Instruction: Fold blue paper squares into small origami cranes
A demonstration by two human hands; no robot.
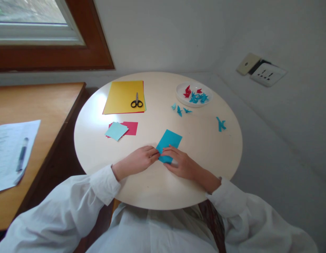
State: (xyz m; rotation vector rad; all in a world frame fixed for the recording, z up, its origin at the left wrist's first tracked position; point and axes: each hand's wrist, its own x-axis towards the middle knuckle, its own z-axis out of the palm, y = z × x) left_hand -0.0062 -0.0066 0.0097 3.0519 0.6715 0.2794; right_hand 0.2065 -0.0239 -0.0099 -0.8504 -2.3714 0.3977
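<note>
A blue sheet of origami paper (pixel 169 138) lies turned cornerwise on the round table, near its middle. At the paper's left edge, the fingertips of my left hand (pixel 139 161) are pressed together on it. My right hand (pixel 183 164) reaches over the lower part of the paper, its curled fingers on the surface and meeting the left fingertips. The right thumb sits near the lower edge. My fingers cover part of the paper there, so any crease underneath is hidden.
Paper squares (pixel 117 131), pale blue and red, lie at left. Scissors (pixel 137 102) rest on large yellow sheets (pixel 123 93). A white dish (pixel 180 98) holds red and blue folded cranes; several small ones (pixel 179 111) lie before it. Blue strips (pixel 220 124) lie right. Walls adjoin the round table (pixel 154 189).
</note>
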